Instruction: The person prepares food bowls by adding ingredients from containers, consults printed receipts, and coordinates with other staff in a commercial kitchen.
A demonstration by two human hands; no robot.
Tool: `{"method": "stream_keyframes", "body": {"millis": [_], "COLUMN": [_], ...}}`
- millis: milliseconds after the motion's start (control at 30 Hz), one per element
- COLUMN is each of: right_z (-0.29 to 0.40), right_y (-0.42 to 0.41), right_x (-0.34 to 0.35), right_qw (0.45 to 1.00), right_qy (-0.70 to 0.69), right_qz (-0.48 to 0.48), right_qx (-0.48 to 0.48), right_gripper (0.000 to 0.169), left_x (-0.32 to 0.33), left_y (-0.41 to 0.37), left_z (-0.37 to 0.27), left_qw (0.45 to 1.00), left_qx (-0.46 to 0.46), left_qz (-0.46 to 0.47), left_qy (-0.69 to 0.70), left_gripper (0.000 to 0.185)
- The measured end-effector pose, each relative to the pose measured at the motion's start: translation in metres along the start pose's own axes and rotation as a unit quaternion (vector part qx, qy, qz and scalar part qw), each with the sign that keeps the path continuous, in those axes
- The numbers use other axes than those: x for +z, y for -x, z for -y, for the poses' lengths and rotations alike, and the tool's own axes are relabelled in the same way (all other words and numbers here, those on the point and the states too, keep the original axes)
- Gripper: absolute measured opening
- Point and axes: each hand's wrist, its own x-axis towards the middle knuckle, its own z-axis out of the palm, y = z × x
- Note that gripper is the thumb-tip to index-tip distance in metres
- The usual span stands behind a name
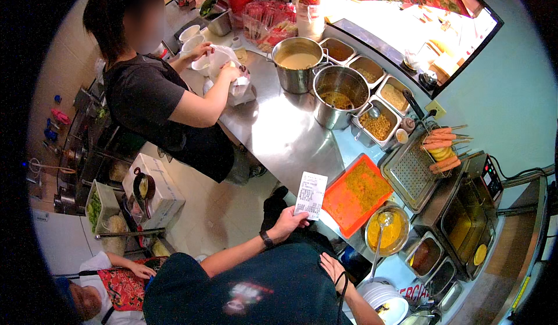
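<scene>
My left hand (285, 224), with a dark wristband, holds a printed paper receipt (310, 194) by its lower edge. The receipt bears writing and is held near the front edge of the steel worktop (287, 146). Against the front of my dark shirt (261, 281) rests my right hand (333, 267), its fingers spread and holding nothing; a black cord passes by its wrist. Just beyond the receipt lies an orange tray (333, 203) of yellow-brown crumbs. Next to that tray is a bowl of yellow batter (394, 229) with a metal ladle (378, 251) in it.
A co-worker (152, 89) at the left handles a plastic bag (226, 65). Another person (122, 281) is at the lower left. Two steel pots (320, 102) stand by several food pans (377, 124). Skewers (442, 144) rest above a fryer (468, 220); stacked bowls (379, 296) sit at lower right.
</scene>
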Motion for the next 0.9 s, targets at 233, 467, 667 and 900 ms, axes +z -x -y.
{"method": "stream_keyframes", "body": {"millis": [233, 467, 667, 900], "right_z": [-0.011, -0.005, 0.006, -0.005], "right_y": [-0.001, -0.001, -0.001, 0.0], "right_x": [-0.007, -0.004, 0.003, -0.003], "right_qw": [0.998, 0.998, 0.998, 0.999], "right_qy": [0.027, 0.032, 0.043, 0.031], "right_qz": [0.028, 0.027, 0.017, 0.014], "right_qx": [-0.048, -0.046, -0.03, -0.021], "right_gripper": [0.05, 0.046, 0.042, 0.041], "left_x": [-0.003, -0.004, -0.006, -0.005], "left_y": [-0.002, 0.0, -0.001, -0.001], "left_z": [0.004, 0.001, 0.004, 0.003], "left_qw": [1.0, 1.0, 1.0, 1.0], "left_qx": [0.009, 0.011, 0.007, 0.002], "left_qz": [-0.005, 0.001, -0.006, -0.004], "left_qy": [0.0, 0.009, 0.004, 0.006], "left_gripper": [0.018, 0.018, 0.019, 0.019]}}
